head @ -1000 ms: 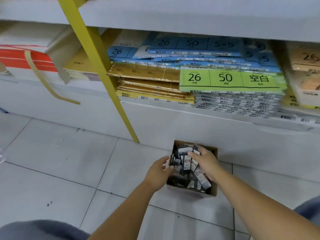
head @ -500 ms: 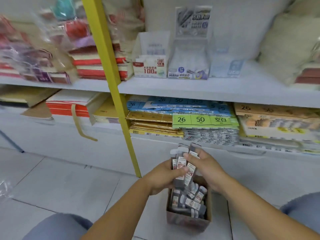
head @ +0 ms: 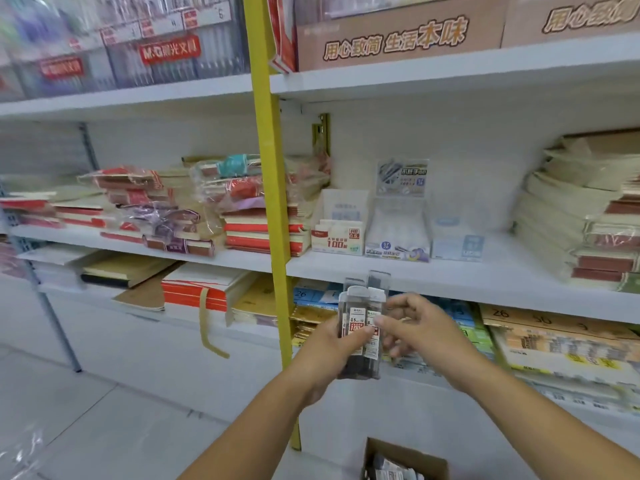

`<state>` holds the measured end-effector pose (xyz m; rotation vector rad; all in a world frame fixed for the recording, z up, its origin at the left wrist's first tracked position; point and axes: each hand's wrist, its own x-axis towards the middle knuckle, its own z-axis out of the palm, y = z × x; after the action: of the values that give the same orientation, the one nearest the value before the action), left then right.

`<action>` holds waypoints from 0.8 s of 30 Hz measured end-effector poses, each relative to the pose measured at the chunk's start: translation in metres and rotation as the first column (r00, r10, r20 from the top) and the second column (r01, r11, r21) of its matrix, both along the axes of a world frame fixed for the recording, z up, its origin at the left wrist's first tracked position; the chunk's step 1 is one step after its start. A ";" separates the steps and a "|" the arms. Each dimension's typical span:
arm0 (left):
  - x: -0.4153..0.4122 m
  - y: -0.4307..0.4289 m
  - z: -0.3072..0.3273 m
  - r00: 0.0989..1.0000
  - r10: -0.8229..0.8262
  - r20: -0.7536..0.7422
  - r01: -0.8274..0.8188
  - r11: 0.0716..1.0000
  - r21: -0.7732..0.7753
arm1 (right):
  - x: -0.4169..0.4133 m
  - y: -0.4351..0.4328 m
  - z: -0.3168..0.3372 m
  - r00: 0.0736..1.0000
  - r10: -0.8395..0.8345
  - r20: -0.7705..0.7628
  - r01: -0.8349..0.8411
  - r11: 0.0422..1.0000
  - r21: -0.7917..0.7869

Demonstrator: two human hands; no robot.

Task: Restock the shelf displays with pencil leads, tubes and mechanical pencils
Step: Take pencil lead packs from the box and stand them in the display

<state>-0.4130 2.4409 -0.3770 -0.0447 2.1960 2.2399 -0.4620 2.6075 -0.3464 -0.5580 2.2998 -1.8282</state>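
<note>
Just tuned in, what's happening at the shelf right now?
A person grips a bundle of pencil lead tubes in the left hand, raised in front of the shelf edge. The right hand pinches the front tube, thumb on its label. The HB 0.5 display box stands on the shelf just above; a cardboard box holding more tubes sits below.

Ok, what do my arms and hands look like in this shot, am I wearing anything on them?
Nothing visible is worn. The left forearm and right forearm are bare all the way to the frame edge, with no sleeve or cuff in view. The left hand and right hand are ungloved, and no watch, bracelet or ring shows on the sides facing the camera.
</note>
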 end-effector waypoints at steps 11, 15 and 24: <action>-0.058 -0.039 0.047 0.982 0.127 -0.139 -0.121 0.991 0.053 | -0.066 -0.039 0.061 0.979 0.021 -0.201 -0.019 1.000 0.010; -0.082 -0.059 0.053 0.947 0.255 -0.198 -0.238 0.966 0.104 | -0.103 -0.052 0.094 0.945 -0.085 -0.317 0.049 0.991 -0.121; -0.108 -0.094 0.051 0.859 0.432 -0.274 -0.413 0.902 0.127 | -0.188 -0.125 0.140 0.634 0.066 -0.770 0.231 0.935 0.271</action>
<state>-0.5212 2.3465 -0.3260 -0.2294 2.4610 2.7053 -0.6504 2.4825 -0.2062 -1.4193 3.1295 -1.2516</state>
